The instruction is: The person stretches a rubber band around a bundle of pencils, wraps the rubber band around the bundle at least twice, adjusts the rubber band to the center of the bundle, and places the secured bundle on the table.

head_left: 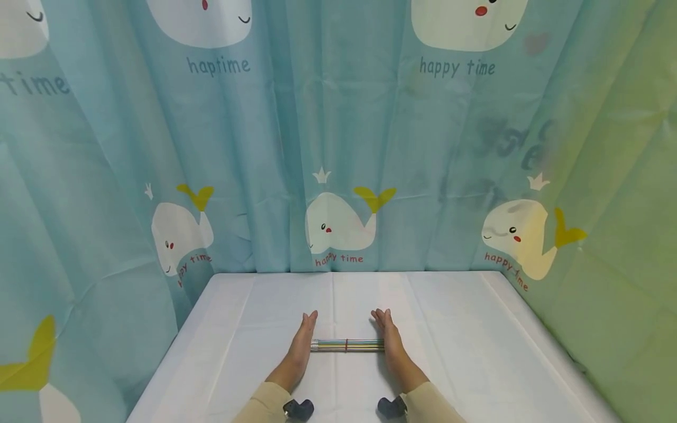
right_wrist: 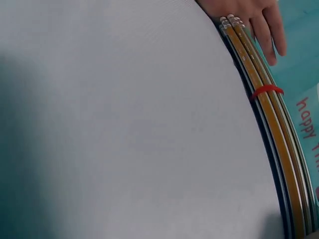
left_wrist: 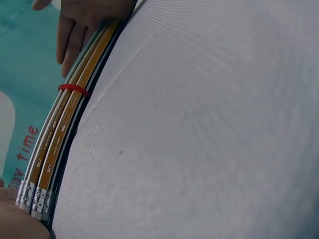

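Observation:
A bundle of pencils (head_left: 346, 345) tied with a red rubber band (head_left: 346, 345) lies crosswise on the white table (head_left: 455, 335). My left hand (head_left: 302, 341) stands on edge with straight fingers, its palm against the bundle's left end. My right hand (head_left: 389, 339) stands the same way against the right end. The left wrist view shows the pencils (left_wrist: 60, 134), their eraser ends (left_wrist: 31, 199) near that palm, the band (left_wrist: 74, 88) and the right hand's fingers (left_wrist: 75, 30) at the far end. In the right wrist view the pencils (right_wrist: 269, 129) run toward the left hand's fingers (right_wrist: 259, 20).
A blue curtain printed with white whales (head_left: 338, 223) hangs behind the table and along its left side. A green sheet (head_left: 608, 235) closes off the right side. Dark wrist-camera mounts (head_left: 298, 408) sit at both beige sleeves near the table's front edge.

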### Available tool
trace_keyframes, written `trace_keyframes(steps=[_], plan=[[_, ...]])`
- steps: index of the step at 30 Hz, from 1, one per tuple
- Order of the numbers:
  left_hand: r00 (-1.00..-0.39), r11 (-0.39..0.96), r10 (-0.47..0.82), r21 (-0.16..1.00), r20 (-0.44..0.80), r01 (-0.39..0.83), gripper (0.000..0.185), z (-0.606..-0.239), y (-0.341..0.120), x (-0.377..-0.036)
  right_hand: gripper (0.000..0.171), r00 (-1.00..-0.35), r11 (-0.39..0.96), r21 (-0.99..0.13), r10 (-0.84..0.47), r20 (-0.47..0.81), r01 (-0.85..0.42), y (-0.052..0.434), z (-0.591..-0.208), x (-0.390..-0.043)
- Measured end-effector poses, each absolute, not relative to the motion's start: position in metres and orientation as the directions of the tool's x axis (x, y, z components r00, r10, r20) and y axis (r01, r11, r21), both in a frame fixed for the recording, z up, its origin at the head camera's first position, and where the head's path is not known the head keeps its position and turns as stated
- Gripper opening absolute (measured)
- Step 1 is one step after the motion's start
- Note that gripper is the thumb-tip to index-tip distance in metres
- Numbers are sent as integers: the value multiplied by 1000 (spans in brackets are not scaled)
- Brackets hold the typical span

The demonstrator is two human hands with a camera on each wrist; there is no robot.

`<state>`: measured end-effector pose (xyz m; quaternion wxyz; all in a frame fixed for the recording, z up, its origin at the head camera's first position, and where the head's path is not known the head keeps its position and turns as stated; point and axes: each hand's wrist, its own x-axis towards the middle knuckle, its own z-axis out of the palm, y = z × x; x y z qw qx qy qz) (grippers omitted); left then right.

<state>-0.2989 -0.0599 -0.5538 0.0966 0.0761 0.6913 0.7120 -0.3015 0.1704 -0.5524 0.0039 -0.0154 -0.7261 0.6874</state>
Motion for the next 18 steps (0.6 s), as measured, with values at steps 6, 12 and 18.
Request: trace_keyframes(steps=[6, 12, 18], plan=[[-971, 1, 239, 1000, -24, -24, 90, -554, -54, -296, 97, -1000, 84, -996, 27, -7, 9, 174, -555, -302], [-970, -68, 242, 997, -5, -22, 84, -551, -61, -301, 91, -1000, 79, -997, -6, 12, -12, 185, -553, -303], [-980, -2, 191, 999, 49, 49, 65, -547, -79, -311, 67, -996, 113, -990, -34, 79, -83, 214, -555, -304]])
